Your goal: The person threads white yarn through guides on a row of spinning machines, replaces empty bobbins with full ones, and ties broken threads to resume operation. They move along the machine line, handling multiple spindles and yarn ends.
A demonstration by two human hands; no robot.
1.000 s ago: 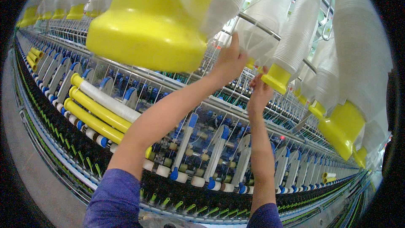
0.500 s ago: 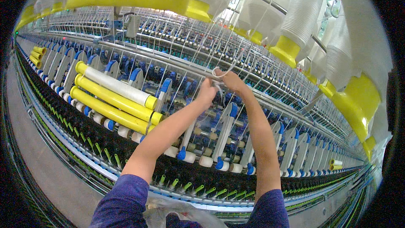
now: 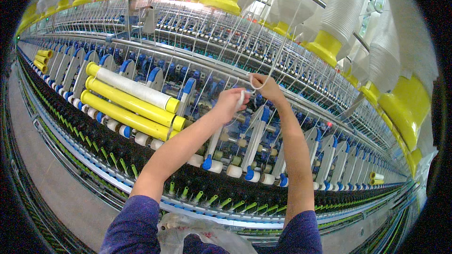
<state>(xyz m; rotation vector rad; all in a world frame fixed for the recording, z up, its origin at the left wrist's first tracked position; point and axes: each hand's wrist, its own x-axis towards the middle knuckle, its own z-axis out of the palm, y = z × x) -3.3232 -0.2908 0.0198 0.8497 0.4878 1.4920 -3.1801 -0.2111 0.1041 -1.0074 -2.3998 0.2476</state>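
Note:
Both my hands are raised in front of the spinning frame, close together just below its long metal rail (image 3: 202, 59). My left hand (image 3: 230, 104) is closed, with a soft white strand of roving (image 3: 242, 99) running over its fingers. My right hand (image 3: 266, 89) pinches the same kind of white roving a little higher and to the right. A loose loop of it hangs by that hand, and the strand rises toward the large white bobbins (image 3: 340, 16) overhead. The exact grip of the fingertips is too small to make out.
Three yellow tubes lie stacked on the left, the top one a tube wrapped in white (image 3: 134, 87). Grey arms with blue caps (image 3: 256, 136) line the machine. Green spindles (image 3: 197, 197) run in a row below. Yellow bobbin ends (image 3: 400, 108) hang low at right.
My left hand has turned its fingers from pointing up to pointing right, with roving now across them. My right hand has shifted slightly right, and the roving loop hangs lower beside it.

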